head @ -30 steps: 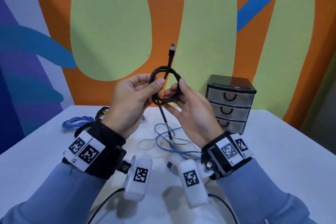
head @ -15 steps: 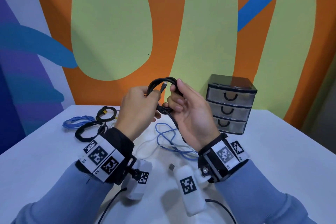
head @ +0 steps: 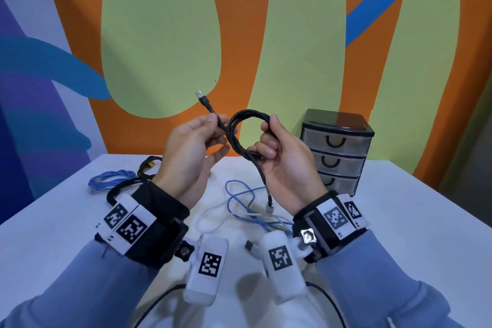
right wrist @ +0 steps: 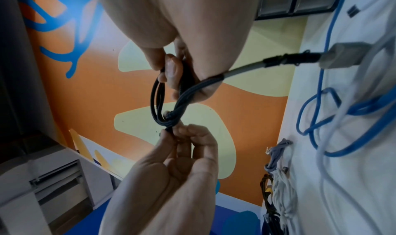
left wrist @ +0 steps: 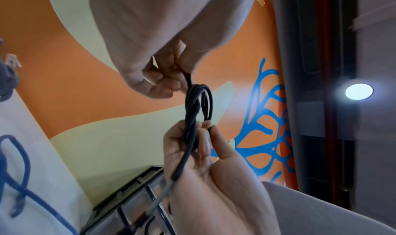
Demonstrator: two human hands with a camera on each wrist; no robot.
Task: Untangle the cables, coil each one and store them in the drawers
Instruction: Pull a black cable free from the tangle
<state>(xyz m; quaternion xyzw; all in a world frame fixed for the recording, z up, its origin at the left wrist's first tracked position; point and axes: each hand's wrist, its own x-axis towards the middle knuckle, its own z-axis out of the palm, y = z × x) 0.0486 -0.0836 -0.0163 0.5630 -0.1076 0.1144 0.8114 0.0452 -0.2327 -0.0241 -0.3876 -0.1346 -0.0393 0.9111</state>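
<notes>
change: half a second ago the plug end of the black cable [head: 247, 125] was tucked inside the loop; now it sticks up and out to the left, pulled through by the left hand [head: 190, 153].
left hand: thumb and fingers pinch the cable just below its plug [head: 200, 95], beside the coil.
right hand: the right hand [head: 286, 160] has its fingers curled round the far side of the coil, thumb on top, holding the loops together.
cable position: held up in the air between both hands, in front of the drawers [head: 336, 152]; its other end hangs down toward the surface [head: 415, 224].
meaning: probably the free end is being wrapped round the coil to lock it; this cable looks almost ready to store, and all three drawers appear shut.
left to do: a blue cable [head: 239, 200] and a white cable [head: 213, 214] lie loose and crossed on the surface; coiled bundles [head: 111, 181] sit at far left.
hard to see: how many turns the wrap has cannot be told; the wrists cover part of the loose cables, and the drawers' contents are not clear.
</notes>
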